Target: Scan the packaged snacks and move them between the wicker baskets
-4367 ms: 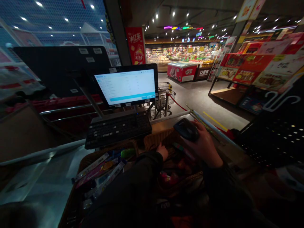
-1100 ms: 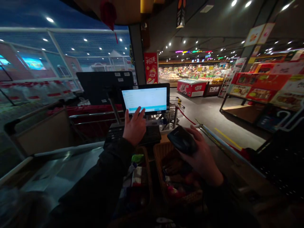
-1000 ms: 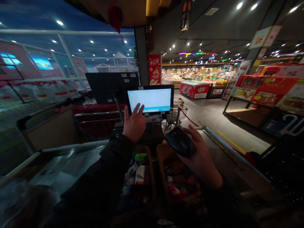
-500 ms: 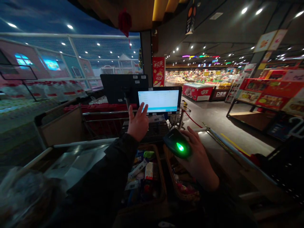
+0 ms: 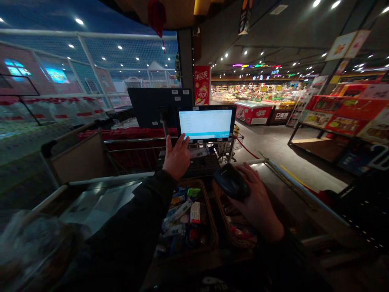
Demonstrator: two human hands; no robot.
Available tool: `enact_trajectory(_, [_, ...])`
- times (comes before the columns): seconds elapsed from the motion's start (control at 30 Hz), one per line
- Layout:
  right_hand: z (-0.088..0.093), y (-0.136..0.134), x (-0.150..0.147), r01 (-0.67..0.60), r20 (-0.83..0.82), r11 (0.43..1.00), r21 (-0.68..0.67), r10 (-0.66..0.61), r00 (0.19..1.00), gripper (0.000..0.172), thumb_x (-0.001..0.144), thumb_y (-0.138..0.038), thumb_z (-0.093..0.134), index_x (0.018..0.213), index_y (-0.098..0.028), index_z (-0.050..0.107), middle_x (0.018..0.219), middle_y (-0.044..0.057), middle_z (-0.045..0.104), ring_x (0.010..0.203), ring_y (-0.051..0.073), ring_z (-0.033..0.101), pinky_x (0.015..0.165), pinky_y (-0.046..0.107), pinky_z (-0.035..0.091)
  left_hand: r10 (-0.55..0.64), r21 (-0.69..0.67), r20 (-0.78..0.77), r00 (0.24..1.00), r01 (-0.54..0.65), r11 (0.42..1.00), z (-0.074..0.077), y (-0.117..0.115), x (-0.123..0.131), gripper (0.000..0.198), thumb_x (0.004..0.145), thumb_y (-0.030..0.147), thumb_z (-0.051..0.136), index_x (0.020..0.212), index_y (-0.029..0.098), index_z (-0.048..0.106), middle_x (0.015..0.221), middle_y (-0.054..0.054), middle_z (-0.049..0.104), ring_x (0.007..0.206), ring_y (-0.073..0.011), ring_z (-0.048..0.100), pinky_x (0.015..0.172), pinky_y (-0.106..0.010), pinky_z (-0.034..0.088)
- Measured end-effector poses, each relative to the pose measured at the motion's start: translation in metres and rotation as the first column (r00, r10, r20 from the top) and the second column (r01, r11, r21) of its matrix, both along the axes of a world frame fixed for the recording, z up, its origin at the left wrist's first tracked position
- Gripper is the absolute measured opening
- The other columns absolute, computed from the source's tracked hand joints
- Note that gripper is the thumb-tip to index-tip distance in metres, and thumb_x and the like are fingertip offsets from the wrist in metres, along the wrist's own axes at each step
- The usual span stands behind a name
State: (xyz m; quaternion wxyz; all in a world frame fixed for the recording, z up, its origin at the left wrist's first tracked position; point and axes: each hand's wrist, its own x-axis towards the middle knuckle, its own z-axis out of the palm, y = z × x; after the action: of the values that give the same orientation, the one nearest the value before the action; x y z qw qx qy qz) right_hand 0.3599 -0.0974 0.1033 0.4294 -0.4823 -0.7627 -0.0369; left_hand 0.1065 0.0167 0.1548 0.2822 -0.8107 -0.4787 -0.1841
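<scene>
Scanner (image 5: 232, 182) dark, left hand (image 5: 177, 159) by the screen (image 5: 206, 123)

The scanner's green glow of half a second ago is gone; the right hand (image 5: 257, 200) stays clamped on it, above a basket (image 5: 224, 217). The left hand, earlier down in that basket, now points spread fingers at the screen's lower corner, contact unclear. Just right of it, over the keyboard (image 5: 202, 164), is a packet (image 5: 199, 153); whether it is gripped I cannot tell

Both sleeves (image 5: 130, 225) are long and dark, the hands (image 5: 177, 160) bare
</scene>
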Motion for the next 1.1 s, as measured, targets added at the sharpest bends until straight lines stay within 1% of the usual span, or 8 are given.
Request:
enact_trajectory(0.13, [-0.011,0.003,-0.004,-0.019,0.001,0.999,-0.033,0.019,1.000,0.048,0.078,-0.027,0.072,0.125,-0.022,0.061,0.140,0.015,0.054,0.144,0.040,0.037,0.114,0.068,0.033,0.031,-0.104,-0.075,0.997,-0.039,0.994,-0.022,-0.004,-0.015,0.018,0.083,0.017,0.061,0.091,0.020,0.076,0.152,-0.013,0.049,0.150,-0.0314,0.028,0.123,-0.067,0.002])
enact_trajectory(0.3, [-0.024,0.008,-0.016,-0.084,-0.004,0.992,-0.096,0.084,0.996,0.049,0.075,-0.026,0.074,0.123,-0.022,0.063,0.141,0.015,0.054,0.142,0.039,0.040,0.115,0.066,0.034,0.054,-0.235,-0.174,0.983,-0.095,0.967,-0.052,-0.014,-0.040,0.017,0.081,0.019,0.064,0.090,0.019,0.078,0.148,-0.015,0.054,0.147,-0.0337,0.033,0.120,-0.070,0.009])
enact_trajectory(0.57, [-0.033,0.013,-0.036,-0.148,-0.013,0.975,-0.168,0.147,0.989,0.046,0.075,-0.024,0.073,0.120,-0.020,0.065,0.139,0.016,0.056,0.141,0.039,0.040,0.114,0.066,0.035,0.073,-0.458,-0.247,0.966,-0.183,0.870,-0.106,-0.018,-0.082,0.017,0.079,0.026,0.070,0.091,0.017,0.079,0.131,-0.018,0.066,0.140,-0.0367,0.044,0.117,-0.072,0.011])
enact_trajectory(0.67, [-0.035,0.015,-0.040,-0.157,-0.019,0.967,-0.201,0.157,0.987,0.047,0.072,-0.022,0.073,0.118,-0.020,0.066,0.138,0.015,0.057,0.142,0.039,0.040,0.115,0.066,0.034,0.093,-0.526,-0.259,0.961,-0.221,0.821,-0.120,-0.018,-0.092,0.021,0.076,0.027,0.073,0.094,0.017,0.078,0.128,-0.018,0.068,0.138,-0.0358,0.046,0.118,-0.070,0.012])
enact_trajectory(0.77, [-0.037,0.017,-0.036,-0.143,-0.028,0.967,-0.210,0.140,0.990,0.053,0.071,-0.023,0.074,0.123,-0.021,0.064,0.137,0.014,0.058,0.140,0.039,0.042,0.114,0.066,0.034,0.079,-0.568,-0.254,0.964,-0.215,0.794,-0.122,-0.018,-0.092,0.019,0.078,0.028,0.073,0.094,0.020,0.078,0.133,-0.016,0.065,0.139,-0.0355,0.046,0.117,-0.070,0.014])
enact_trajectory(0.87, [-0.039,0.020,-0.021,-0.109,-0.016,0.973,-0.203,0.108,0.994,0.052,0.073,-0.028,0.075,0.124,-0.020,0.064,0.135,0.015,0.059,0.138,0.039,0.044,0.112,0.066,0.036,0.014,-0.577,-0.202,0.979,-0.130,0.806,-0.115,-0.018,-0.080,0.021,0.083,0.036,0.071,0.097,0.021,0.077,0.144,-0.015,0.058,0.142,-0.0353,0.042,0.117,-0.071,0.017])
enact_trajectory(1.0, [-0.040,0.019,0.015,0.020,-0.009,0.986,-0.166,-0.022,1.000,0.046,0.079,-0.034,0.073,0.122,-0.021,0.065,0.132,0.014,0.061,0.134,0.038,0.049,0.110,0.064,0.039,-0.093,-0.579,-0.139,0.986,-0.005,0.815,-0.102,-0.015,-0.044,0.028,0.086,0.041,0.069,0.106,0.022,0.075,0.149,-0.014,0.053,0.145,-0.0342,0.039,0.117,-0.070,0.020])
enact_trajectory(1.1, [-0.040,0.015,0.046,0.133,-0.004,0.984,-0.122,-0.135,0.991,0.044,0.081,-0.036,0.072,0.122,-0.021,0.067,0.130,0.014,0.063,0.132,0.037,0.051,0.109,0.060,0.043,-0.179,-0.594,-0.121,0.976,0.073,0.801,-0.100,-0.008,-0.007,0.029,0.087,0.043,0.069,0.107,0.022,0.074,0.151,-0.012,0.052,0.146,-0.0331,0.037,0.117,-0.070,0.021])
